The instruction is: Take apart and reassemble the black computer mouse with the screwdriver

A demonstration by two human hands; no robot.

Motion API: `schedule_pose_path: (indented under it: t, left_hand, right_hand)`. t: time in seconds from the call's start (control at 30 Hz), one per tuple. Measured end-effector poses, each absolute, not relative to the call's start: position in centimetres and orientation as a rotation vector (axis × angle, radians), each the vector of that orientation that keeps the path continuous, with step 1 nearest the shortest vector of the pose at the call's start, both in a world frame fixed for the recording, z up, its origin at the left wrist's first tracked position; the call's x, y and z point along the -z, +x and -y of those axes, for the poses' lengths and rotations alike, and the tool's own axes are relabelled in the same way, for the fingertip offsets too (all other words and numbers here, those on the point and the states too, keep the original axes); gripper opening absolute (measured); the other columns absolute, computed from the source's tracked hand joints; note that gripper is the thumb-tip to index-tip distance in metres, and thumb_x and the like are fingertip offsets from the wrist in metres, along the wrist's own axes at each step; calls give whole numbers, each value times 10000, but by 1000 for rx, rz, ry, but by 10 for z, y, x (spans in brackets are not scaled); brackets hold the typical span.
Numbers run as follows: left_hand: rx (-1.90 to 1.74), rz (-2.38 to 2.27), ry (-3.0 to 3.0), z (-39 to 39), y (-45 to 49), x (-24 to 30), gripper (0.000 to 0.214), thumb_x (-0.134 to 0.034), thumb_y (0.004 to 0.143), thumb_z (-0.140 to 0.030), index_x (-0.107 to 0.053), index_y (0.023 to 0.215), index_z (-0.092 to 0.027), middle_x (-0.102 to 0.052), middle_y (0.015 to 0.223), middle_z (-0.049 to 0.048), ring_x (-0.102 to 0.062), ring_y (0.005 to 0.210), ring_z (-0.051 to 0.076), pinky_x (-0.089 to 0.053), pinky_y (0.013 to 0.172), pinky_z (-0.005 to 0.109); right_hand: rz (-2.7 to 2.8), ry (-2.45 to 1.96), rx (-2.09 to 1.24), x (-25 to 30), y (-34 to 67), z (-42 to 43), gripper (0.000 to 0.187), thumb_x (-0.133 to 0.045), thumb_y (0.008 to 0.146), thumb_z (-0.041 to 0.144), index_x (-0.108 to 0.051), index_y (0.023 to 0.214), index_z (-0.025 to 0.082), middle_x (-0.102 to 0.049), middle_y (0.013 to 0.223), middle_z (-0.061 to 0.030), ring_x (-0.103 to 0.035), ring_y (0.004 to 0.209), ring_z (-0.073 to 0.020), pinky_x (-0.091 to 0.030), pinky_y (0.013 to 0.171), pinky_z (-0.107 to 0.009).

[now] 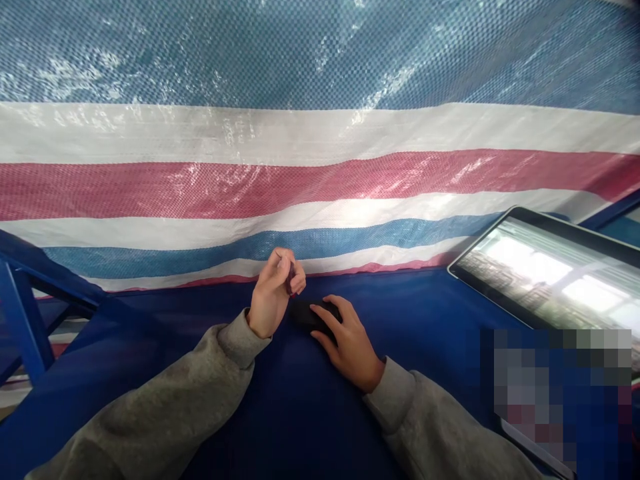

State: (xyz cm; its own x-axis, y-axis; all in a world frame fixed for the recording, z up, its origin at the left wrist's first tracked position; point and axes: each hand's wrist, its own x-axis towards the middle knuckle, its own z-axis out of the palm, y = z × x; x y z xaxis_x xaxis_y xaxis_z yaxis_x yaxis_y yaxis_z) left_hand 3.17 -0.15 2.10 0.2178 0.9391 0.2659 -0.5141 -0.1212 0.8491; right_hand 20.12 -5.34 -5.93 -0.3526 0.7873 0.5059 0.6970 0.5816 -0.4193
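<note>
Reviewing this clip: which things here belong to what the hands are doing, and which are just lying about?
In use:
left hand, pinching a small dark item, too small to identify
right hand, resting on a black oval computer mouse

Lying about:
black-framed tablet
blue table surface
striped woven plastic tarp
blue metal frame

No legible text, labels, brands or numbers anywhere. Tablet at 2 o'clock: screen washed out by glare, only blurred light patches, no characters to make out. Black computer mouse under right hand, near centre: no marking legible on visible part. Striped woven tarpaulin from 9 to 3 o'clock: no print made out. Pixelated patch at 4 o'clock: mosaic hides anything there.
</note>
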Motion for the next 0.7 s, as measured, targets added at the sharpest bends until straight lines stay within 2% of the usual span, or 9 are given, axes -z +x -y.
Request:
schedule_pose_path:
  t: [0.13,0.23,0.33,0.5,0.7]
  left_hand:
    - [-1369,-581,1114,-1,32,-21,300,-466,964,-396,-536,789,-162,-465,652,2,-435,590,115,-340,586,259]
    - [-1349,-577,1089,0,34,-24,392,-429,975,-420,-524,706,-150,-426,614,-2,-396,553,107,-328,570,260]
    - [-1307,-519,1039,3,35,-25,353,-400,979,-451,-521,793,-177,-379,580,-26,-342,524,102,-313,569,252]
    - [-1308,-497,1040,4,33,-25,177,-512,943,-368,-474,863,-214,-399,596,-36,-349,537,103,-309,586,246]
    - [-1349,-578,1068,0,32,-25,319,-412,981,-390,-525,785,-165,-419,603,-7,-381,551,114,-315,578,265]
  right_hand:
    - [2137,-1170,-163,59,201,53,364,-539,947,276,-556,1303,202,-485,1290,-158,-481,1224,-308,-488,1000,-522]
    - [2130,-1172,-164,59,201,54,362,-532,951,283,-552,1306,217,-487,1290,-152,-485,1221,-307,-497,987,-521]
    - [2128,-1175,-158,60,201,54,371,-532,950,290,-545,1315,227,-493,1290,-149,-485,1227,-309,-503,983,-522]
    - [2135,-1168,-163,62,202,53,378,-539,948,289,-542,1319,218,-491,1290,-154,-487,1223,-308,-503,981,-522]
    - [2143,-1170,-166,62,202,52,374,-524,957,295,-537,1324,225,-485,1296,-152,-482,1230,-312,-498,984,-533]
